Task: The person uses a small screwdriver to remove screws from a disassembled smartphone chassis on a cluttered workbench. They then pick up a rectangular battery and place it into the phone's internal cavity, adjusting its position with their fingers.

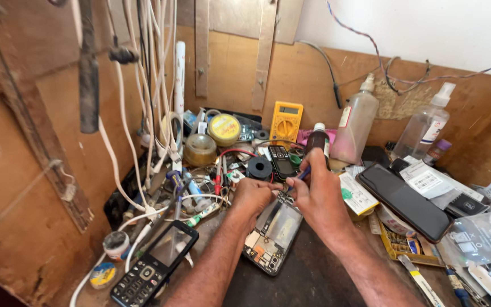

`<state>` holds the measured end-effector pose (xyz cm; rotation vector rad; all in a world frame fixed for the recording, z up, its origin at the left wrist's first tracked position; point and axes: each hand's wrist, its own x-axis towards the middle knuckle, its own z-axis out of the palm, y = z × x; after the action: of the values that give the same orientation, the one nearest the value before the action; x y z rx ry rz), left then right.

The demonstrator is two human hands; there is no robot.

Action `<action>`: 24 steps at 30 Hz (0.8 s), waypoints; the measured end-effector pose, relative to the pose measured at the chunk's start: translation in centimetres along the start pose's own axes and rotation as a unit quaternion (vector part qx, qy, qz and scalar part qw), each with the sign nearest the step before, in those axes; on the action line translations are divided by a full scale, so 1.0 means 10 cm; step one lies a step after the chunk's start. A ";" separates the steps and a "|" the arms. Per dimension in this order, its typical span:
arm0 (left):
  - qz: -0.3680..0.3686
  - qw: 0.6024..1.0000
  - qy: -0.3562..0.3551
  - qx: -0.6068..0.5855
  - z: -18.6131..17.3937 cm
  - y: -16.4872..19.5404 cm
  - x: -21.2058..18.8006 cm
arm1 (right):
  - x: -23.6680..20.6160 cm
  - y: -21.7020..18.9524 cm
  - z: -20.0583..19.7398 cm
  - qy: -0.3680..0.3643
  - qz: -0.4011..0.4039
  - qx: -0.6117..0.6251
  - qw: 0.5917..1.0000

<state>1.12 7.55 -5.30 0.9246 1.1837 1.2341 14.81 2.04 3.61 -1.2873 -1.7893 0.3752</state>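
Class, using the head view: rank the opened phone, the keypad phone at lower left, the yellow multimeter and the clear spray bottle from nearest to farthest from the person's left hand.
From the left hand:
1. Opened phone, touching, just below.
2. Keypad phone, lower left.
3. Yellow multimeter, behind, by the wall.
4. Clear spray bottle, far right.

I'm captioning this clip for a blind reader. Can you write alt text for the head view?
Two bare hands work on an opened phone lying on a cluttered repair bench: the left hand steadies its top edge while the right hand holds a blue-handled tool to it. Around them lie a keypad phone, a black smartphone, a yellow multimeter, bottles and hanging white cables.
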 end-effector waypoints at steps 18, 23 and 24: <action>0.046 0.997 -0.036 0.045 -0.06 -0.03 -0.03 | -0.56 0.39 -0.09 0.145 -0.016 0.028 0.989; 0.042 0.998 -0.014 0.049 -0.04 0.24 -0.10 | -0.55 0.45 -0.06 0.142 -0.036 0.048 0.988; 0.047 0.998 -0.020 0.034 -0.07 0.30 -0.12 | -0.55 0.46 -0.06 0.143 -0.035 0.058 0.987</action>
<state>-0.08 6.75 -2.29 1.0612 1.1687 1.2496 18.55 -1.00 -1.80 -1.1310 -1.5439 0.2382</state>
